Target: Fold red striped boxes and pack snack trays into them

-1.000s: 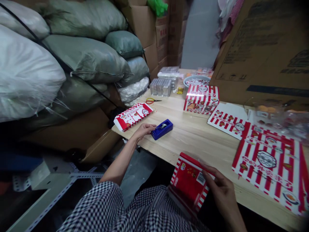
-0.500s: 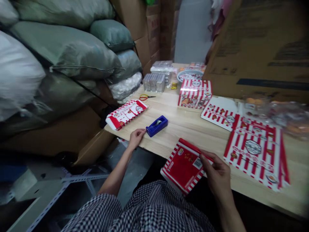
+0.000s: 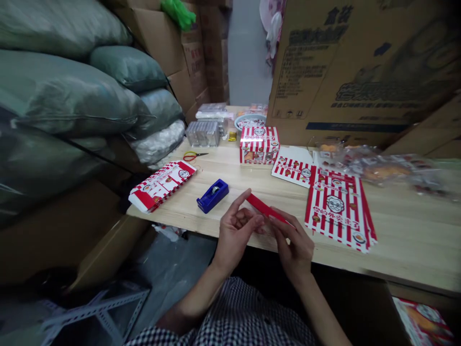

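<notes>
**Red carton (image 3: 262, 206) sat edge-up in a two-handed hold**

The red carton lay between both hands at the front edge of a wooden table (image 3: 414, 228), only a narrow side facing the camera. Its long axis slanted from the left forefinger down toward the right hand (image 3: 294, 240), which gripped that end between thumb and fingers. The left hand (image 3: 234, 228) was partly curled, its forefinger stretched to the carton's far end and its thumb bent in close to the other fingers; whether anything was pinched there could not be made out.

A blue tape dispenser (image 3: 212, 196) stood just beyond the left hand, the nearer of the two, its length roughly crosswise to the carton. Behind it lay scissors (image 3: 196, 154), with folded striped cartons (image 3: 162, 186) to the left. Flat striped cardboard pieces (image 3: 334, 206) overlapped on the right, and an upright striped box (image 3: 259, 145) stood farther back.
</notes>
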Demonstrator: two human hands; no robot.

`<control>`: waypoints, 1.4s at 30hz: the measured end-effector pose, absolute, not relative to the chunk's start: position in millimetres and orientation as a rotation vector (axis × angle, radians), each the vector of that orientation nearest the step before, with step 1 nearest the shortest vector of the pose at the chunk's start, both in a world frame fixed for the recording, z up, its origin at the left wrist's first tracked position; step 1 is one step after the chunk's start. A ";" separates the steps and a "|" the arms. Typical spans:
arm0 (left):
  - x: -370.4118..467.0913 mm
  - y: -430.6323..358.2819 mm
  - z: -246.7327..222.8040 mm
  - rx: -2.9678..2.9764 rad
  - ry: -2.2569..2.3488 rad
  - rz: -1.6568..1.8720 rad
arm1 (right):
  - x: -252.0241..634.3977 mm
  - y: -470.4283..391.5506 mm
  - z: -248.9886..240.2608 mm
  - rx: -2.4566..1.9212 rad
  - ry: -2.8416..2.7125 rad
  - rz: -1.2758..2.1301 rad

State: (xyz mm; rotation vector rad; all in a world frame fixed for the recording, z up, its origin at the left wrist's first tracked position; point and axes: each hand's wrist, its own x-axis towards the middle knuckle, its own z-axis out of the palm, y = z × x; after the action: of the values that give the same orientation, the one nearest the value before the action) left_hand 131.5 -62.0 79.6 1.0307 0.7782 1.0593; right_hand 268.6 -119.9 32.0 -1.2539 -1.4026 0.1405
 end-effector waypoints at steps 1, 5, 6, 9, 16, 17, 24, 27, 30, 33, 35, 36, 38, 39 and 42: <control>135.4 -60.2 77.4 0.989 0.750 1.054 | 269.4 -119.8 29.6 -1.251 -1.420 0.125; 142.1 -52.2 64.0 0.866 0.726 1.040 | 272.6 -121.7 23.1 -1.221 -1.465 0.075; 143.0 -50.9 60.7 0.838 0.730 1.016 | 273.3 -122.2 22.0 -1.218 -1.469 0.080; 145.8 -48.4 51.3 0.803 0.751 0.923 | 275.3 -123.4 21.2 -1.218 -1.470 0.105; 135.7 -32.9 47.2 1.627 1.070 1.316 | 279.8 -127.3 47.7 -1.242 -1.367 0.251; 132.3 -29.0 52.5 1.837 1.004 1.387 | 280.7 -128.1 53.1 -1.239 -1.346 0.314; 128.0 3.4 72.3 2.137 0.561 1.101 | 301.0 -120.2 55.4 -1.265 -0.905 0.606; 129.0 9.9 44.3 1.812 0.720 0.826 | 318.5 -112.0 29.5 -1.265 -0.589 0.634; 126.4 12.2 11.2 1.551 0.665 0.466 | 329.3 -106.8 -7.7 -1.238 -0.392 0.606; 126.1 21.0 -13.1 1.565 0.623 0.346 | 327.5 -103.6 -45.6 -1.303 -0.322 0.560; 130.2 32.6 -24.9 1.745 0.670 0.297 | 324.8 -101.2 -65.5 -1.342 -0.334 0.550; 133.6 39.2 -30.1 1.838 0.704 0.284 | 324.6 -100.0 -73.1 -1.360 -0.351 0.546; 142.1 50.7 -39.0 1.975 0.766 0.293 | 327.8 -98.7 -83.5 -1.395 -0.403 0.540; 146.4 54.9 -42.7 2.015 0.785 0.308 | 330.9 -98.8 -86.7 -1.412 -0.431 0.534; 157.3 61.1 -50.9 2.123 0.833 0.363 | 342.8 -100.1 -93.3 -1.466 -0.505 0.520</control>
State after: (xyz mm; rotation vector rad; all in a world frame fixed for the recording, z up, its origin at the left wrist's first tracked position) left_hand 157.3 61.1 -50.9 2.1226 0.8331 0.3633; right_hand 342.8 -100.1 -93.3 -1.4659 -0.5047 0.5198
